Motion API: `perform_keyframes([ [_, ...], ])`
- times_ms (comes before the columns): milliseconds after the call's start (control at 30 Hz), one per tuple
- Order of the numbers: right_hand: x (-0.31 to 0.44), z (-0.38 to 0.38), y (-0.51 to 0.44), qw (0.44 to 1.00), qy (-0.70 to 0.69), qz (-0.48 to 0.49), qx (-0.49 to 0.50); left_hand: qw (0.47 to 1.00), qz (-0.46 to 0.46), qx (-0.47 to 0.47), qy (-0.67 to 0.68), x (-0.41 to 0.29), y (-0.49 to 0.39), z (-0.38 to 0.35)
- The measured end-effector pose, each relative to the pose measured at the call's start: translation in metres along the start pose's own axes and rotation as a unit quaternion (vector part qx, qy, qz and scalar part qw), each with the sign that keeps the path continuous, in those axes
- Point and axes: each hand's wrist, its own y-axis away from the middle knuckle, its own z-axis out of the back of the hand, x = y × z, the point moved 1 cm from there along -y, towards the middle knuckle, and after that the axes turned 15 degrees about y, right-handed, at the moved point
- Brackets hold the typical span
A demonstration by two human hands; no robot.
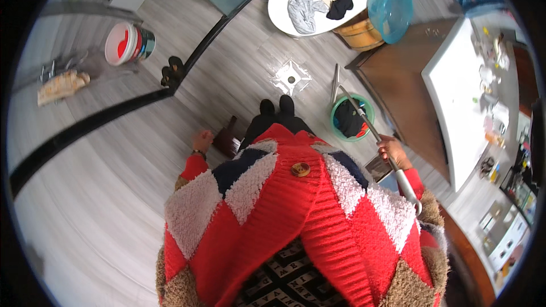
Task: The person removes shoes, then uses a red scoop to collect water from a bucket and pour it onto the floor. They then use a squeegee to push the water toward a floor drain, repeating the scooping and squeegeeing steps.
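My right hand (393,152) is closed around the metal pole of a floor squeegee (371,125). The squeegee's head (336,83) is raised beside a green basin (372,111) that holds dark and red cloth (347,117); the pole crosses over the basin. My left hand (202,140) hangs at my left side with its fingers curled, and no held object shows in it. Near it stands a dark brown wooden object (226,136), partly hidden by my leg. Ahead of my shoes lies a square floor drain (291,79) with wet, shiny tiles around it.
A white toilet or tub-like surface (283,25) bears grey and black cloth. Beside it are a wooden tub (362,36) and a blue basin (390,15). A black raised threshold (140,102) curves at left, with a white bucket (115,44) beyond. A white-topped vanity (452,94) stands at right.
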Motion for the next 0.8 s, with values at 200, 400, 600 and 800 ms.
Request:
perform_keyframes([
  [200,0.015,0.005,-0.013,1.000,-0.018,0.002,0.008,0.980,-0.033,0.078,-0.178,-0.062,-0.041,0.013],
  [400,0.014,-0.022,-0.029,0.999,0.024,0.029,-0.024,0.987,-0.074,0.097,-0.108,-0.136,-0.086,0.033],
  [600,-0.019,-0.068,-0.059,0.995,-0.041,0.062,-0.069,0.970,-0.141,0.132,-0.147,-0.237,-0.127,0.034],
  [800,-0.040,-0.121,-0.071,0.992,-0.083,0.071,-0.056,0.979,-0.092,0.086,-0.162,-0.304,-0.131,0.077],
])
